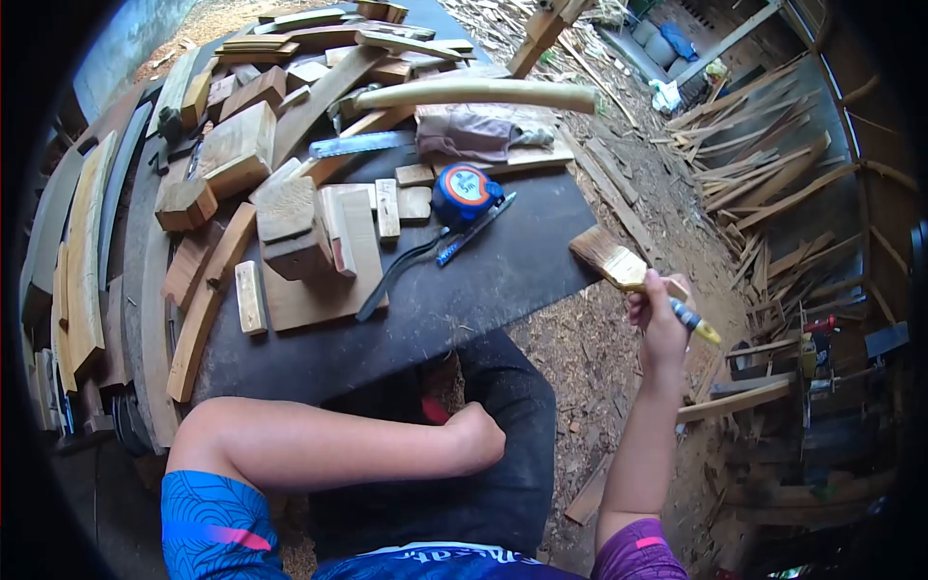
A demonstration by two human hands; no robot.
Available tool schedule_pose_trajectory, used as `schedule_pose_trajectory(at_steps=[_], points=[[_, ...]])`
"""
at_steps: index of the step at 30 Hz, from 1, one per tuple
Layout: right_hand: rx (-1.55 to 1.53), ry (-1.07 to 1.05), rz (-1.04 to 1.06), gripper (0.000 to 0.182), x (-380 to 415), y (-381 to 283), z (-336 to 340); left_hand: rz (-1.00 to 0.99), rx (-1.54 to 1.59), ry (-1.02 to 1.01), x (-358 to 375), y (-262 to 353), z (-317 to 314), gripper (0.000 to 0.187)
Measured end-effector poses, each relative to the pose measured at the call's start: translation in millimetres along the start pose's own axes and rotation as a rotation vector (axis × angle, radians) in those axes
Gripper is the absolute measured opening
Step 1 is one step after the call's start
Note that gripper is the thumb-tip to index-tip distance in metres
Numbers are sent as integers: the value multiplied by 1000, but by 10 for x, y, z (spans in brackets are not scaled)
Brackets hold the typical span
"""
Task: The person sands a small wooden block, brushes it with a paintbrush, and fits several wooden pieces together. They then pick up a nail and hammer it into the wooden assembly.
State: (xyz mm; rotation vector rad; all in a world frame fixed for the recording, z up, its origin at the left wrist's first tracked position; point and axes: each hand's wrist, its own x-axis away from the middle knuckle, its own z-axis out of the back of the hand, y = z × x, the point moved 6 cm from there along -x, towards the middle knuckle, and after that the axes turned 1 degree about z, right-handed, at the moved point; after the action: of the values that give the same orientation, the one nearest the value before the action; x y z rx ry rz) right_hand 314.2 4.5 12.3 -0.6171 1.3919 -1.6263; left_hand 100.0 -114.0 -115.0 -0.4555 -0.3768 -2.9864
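My right hand point(659, 307) is closed around a paintbrush point(628, 273) with a wide, flat head. The brown bristles point up and left, just off the table's right corner, and a blue and yellow handle end sticks out below the hand. My left hand point(478, 440) is curled into a fist over my dark-trousered thigh, its fingertips turned out of sight. On the table point(440, 314) lie a blue tape measure point(465, 191) with a black strap point(398, 275) and a blue pen-like tool point(474, 230). Close by, a wooden block point(290, 227) stands on a flat board point(324, 304).
Offcuts point(253, 97) pile up at the back, with a curved wooden handle point(478, 93), a crumpled cloth point(466, 135) and a clear ruler-like strip point(360, 145). Long planks point(85, 261) fill the left side. Wood strips point(773, 174) lean at the right above a shaving-strewn floor point(570, 387).
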Motion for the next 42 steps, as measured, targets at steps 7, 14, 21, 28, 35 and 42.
schedule_pose_trajectory(at_steps=[7,14,21,28,35,42], points=[[-281,-412,105,20,1359,-84,-573,-2,-5,-82,49,94,-7,14],[-385,192,-44,16,538,516,19,-73,-13,-67,82,268,-114,15],[3,-280,582,15,1236,170,-646,-110,36,-129,110,299,-72,16],[-110,0,-35,15,590,216,-514,-96,-10,-96,90,266,-105,16],[-255,-164,-46,19,494,209,-612,-72,8,-82,107,243,-114,16],[-132,-322,122,19,817,116,-595,-90,6,-77,65,266,-130,16]])
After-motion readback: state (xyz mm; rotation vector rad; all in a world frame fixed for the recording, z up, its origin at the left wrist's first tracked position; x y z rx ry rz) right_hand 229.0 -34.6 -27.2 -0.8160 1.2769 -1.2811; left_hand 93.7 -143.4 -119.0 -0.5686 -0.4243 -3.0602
